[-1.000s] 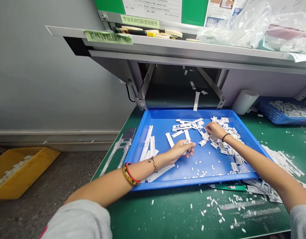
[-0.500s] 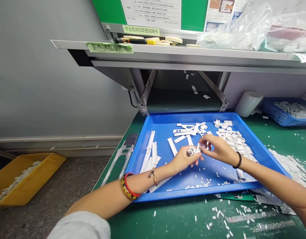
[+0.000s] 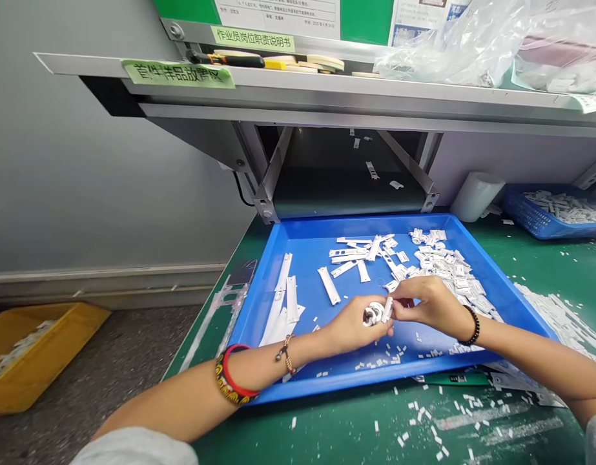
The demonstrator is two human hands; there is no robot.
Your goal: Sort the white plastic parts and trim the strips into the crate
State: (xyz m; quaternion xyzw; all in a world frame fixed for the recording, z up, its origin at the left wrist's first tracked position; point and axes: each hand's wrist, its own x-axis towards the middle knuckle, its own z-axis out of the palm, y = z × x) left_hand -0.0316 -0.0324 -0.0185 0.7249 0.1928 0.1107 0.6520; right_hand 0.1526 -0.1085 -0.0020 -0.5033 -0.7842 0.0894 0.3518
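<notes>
Fingers (image 3: 408, 303) of the left hand (image 3: 350, 326) and right hand (image 3: 436, 307), closed narrowly, pinch a coiled white piece (image 3: 374, 315) and a white plastic strip (image 3: 387, 310) above the bright blue plastic tray (image 3: 327, 385) at lower centre. Parting them appears to be the step in hand, calling next for a steady pull.

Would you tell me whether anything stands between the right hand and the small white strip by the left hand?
Nothing visible does: the right hand pinches the small white strip, beside the left hand, over the blue plastic tray.

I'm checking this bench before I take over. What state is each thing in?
Left hand: curled around a white ring
Right hand: pinching a white strip
Blue tray: strewn with white pieces
Blue basket: heaped with white pieces
Yellow bin: holding white pieces
</notes>
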